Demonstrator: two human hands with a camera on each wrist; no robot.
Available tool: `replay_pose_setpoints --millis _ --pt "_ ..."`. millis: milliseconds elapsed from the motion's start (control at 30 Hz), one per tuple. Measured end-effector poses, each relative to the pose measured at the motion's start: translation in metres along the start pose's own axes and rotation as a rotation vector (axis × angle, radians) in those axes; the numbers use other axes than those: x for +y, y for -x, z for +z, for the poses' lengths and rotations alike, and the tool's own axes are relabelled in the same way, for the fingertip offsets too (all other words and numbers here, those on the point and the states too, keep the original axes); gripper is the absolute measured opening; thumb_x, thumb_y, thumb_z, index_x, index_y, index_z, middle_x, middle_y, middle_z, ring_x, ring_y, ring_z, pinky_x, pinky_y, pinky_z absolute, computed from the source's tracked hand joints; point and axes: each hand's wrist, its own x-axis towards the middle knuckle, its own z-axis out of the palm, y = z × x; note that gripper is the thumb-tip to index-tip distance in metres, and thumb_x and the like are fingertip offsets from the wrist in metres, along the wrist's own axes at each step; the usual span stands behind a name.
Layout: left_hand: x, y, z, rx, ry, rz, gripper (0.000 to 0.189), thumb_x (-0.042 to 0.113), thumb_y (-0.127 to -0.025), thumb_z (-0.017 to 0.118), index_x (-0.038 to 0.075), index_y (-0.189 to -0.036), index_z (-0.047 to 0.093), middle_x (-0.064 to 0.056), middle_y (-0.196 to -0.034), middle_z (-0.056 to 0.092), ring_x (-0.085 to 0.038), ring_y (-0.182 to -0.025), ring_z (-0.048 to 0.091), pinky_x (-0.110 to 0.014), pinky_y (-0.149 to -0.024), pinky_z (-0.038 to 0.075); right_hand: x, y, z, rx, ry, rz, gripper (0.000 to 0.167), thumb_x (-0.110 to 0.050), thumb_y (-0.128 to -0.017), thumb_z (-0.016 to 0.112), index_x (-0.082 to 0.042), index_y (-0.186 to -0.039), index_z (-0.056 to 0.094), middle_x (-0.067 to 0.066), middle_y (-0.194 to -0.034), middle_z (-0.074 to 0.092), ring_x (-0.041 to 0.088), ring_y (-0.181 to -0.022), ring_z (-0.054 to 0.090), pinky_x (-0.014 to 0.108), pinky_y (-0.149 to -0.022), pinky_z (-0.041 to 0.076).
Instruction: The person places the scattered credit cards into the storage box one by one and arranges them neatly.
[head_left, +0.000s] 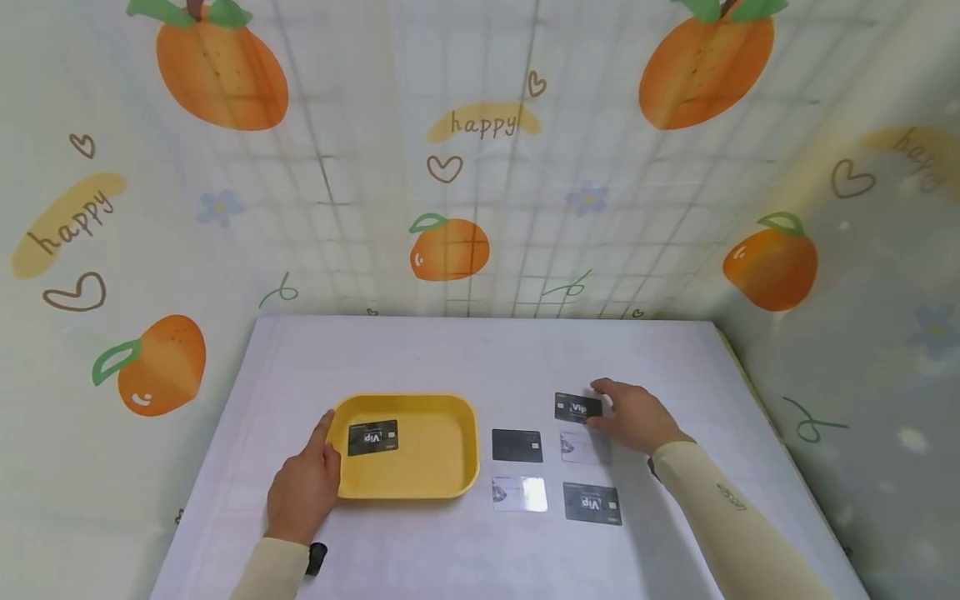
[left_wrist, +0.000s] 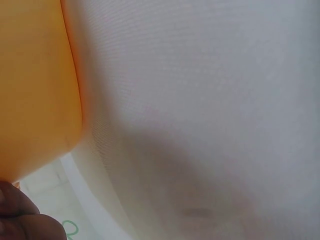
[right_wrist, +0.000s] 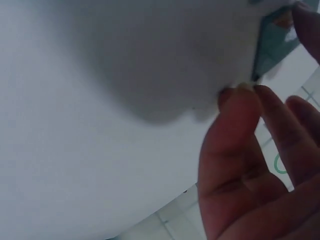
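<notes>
My left hand [head_left: 303, 492] holds the left rim of a yellow tray [head_left: 408, 487]. One finger lies along the tray's outer side. A black card with "Vip" lettering [head_left: 372, 437] lies inside the tray. To the right, my right hand [head_left: 637, 414] pinches another black Vip card [head_left: 576, 407] by its right end, thumb and a finger at its corners. In the right wrist view, the thumb meets a corner of this dark card [right_wrist: 275, 42]. Just below that hand lies a white, clear-looking card [head_left: 585, 447].
Beside the tray are a plain black card [head_left: 517, 446] and a shiny white card [head_left: 519, 494] under it. A further black Vip card [head_left: 592, 503] lies nearer the front. All rest on a white table [head_left: 420, 558], with a fruit-patterned cloth [head_left: 360, 233] behind.
</notes>
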Motion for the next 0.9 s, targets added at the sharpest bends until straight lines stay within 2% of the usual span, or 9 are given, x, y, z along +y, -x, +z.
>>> replay_pose_setpoints --millis 233,400,700,900 --pt "0.002 0.002 -0.003 -0.008 -0.003 -0.012 0.059 0.026 -0.11 0.051 0.026 -0.167 0.035 0.0 -0.051 0.04 -0.019 -0.04 0.038 -0.032 -0.043 0.031 -0.002 0.0 0.003 0.007 0.004 0.034 0.078 -0.031 -0.086 0.089 -0.015 -0.154 0.053 0.017 -0.136 0.068 0.042 -0.122 0.064 0.066 -0.1 0.047" --pt "0.002 0.002 -0.005 0.013 0.001 0.003 0.059 0.024 -0.109 0.052 0.025 -0.166 0.037 0.0 -0.051 0.039 -0.019 -0.04 0.037 -0.032 -0.043 0.03 -0.001 -0.001 0.005 0.018 -0.007 0.035 0.073 -0.03 -0.086 0.089 -0.016 -0.15 0.057 0.016 -0.133 0.07 0.042 -0.121 0.064 0.066 -0.098 0.048" --pt "0.001 0.0 -0.003 0.009 -0.005 -0.019 0.059 0.025 -0.11 0.053 0.026 -0.166 0.036 0.001 -0.051 0.039 -0.019 -0.04 0.038 -0.032 -0.043 0.031 -0.002 -0.006 0.011 0.015 -0.045 0.059 0.067 -0.026 -0.086 0.091 -0.014 -0.145 0.062 0.014 -0.129 0.07 0.037 -0.114 0.066 0.063 -0.096 0.05" --pt "-0.002 -0.001 0.001 0.011 -0.008 -0.015 0.059 0.024 -0.109 0.052 0.026 -0.166 0.036 0.0 -0.051 0.04 -0.019 -0.041 0.038 -0.033 -0.044 0.031 -0.004 -0.007 0.013 0.03 0.007 0.003 0.055 -0.023 -0.085 0.091 -0.007 -0.134 0.071 0.015 -0.124 0.068 0.036 -0.11 0.066 0.06 -0.099 0.05"
